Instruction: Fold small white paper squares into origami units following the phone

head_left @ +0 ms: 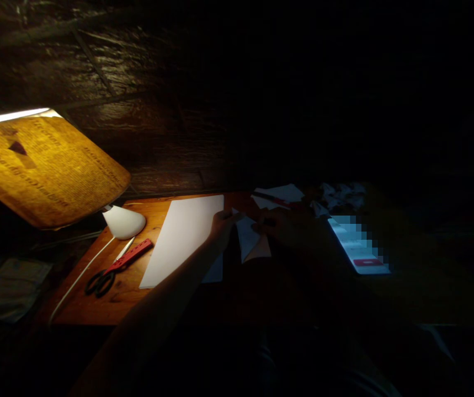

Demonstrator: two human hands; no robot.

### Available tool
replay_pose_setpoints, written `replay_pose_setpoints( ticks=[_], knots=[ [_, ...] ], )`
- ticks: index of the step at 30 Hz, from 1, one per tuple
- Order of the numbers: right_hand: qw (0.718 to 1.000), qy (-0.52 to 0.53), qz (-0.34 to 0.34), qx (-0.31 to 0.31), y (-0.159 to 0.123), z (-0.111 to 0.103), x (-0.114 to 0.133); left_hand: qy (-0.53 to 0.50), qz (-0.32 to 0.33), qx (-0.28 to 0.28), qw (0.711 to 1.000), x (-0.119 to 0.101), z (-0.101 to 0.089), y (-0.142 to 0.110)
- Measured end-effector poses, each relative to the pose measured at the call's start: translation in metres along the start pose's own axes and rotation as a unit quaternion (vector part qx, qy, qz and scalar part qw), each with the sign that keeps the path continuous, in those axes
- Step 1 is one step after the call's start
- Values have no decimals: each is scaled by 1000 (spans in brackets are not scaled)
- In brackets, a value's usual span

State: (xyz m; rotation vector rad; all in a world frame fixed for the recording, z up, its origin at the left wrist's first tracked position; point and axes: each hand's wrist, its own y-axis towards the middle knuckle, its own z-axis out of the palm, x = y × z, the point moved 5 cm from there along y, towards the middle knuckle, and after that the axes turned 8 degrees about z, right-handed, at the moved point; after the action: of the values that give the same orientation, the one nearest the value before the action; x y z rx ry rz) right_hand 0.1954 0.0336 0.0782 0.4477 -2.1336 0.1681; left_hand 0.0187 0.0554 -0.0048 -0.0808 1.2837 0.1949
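Observation:
A folded piece of white paper is held up between my two hands over the dark middle of the table. My left hand pinches its upper left corner, thumb and fingers closed on it. On the other side, my right hand is in deep shadow, its fingers bent against the paper's right edge. The lower right part of the paper stands out as a flap. A stack of white sheets lies just left of the folded paper, partly behind my left forearm.
A lit lamp with a yellow printed shade and white base stands at left. Near it lie scissors and a red strip. Behind are paper pieces and crumpled or folded papers. A lit phone is at right.

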Motion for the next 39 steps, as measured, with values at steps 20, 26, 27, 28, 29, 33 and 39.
replay_pose_setpoints(
  ticks=[20, 26, 27, 28, 29, 33, 39],
  knots=[
    [999, -14, 10, -27, 3, 3, -9, -113, 19, -8, 993, -6, -5, 5],
    [998, 12, 45, -38, 6, -2, -14, -106, -4, 57, 993, -9, 10, -2],
    [998, 14, 49, -43, 6, -4, -14, -121, -34, 93, 988, -8, 16, -6],
    [998, 14, 51, -45, 5, -5, -15, -136, -53, 116, 982, -8, 21, -9],
    [998, 13, 50, -45, 5, -6, -15, -142, -65, 132, 979, -8, 24, -11],
    [998, 5, 40, -45, 2, -6, -15, -137, -75, 129, 979, -6, 24, -14],
    [997, -48, 48, -30, 0, -5, -11, -107, -52, 113, 986, 0, 16, -8]
  ],
)
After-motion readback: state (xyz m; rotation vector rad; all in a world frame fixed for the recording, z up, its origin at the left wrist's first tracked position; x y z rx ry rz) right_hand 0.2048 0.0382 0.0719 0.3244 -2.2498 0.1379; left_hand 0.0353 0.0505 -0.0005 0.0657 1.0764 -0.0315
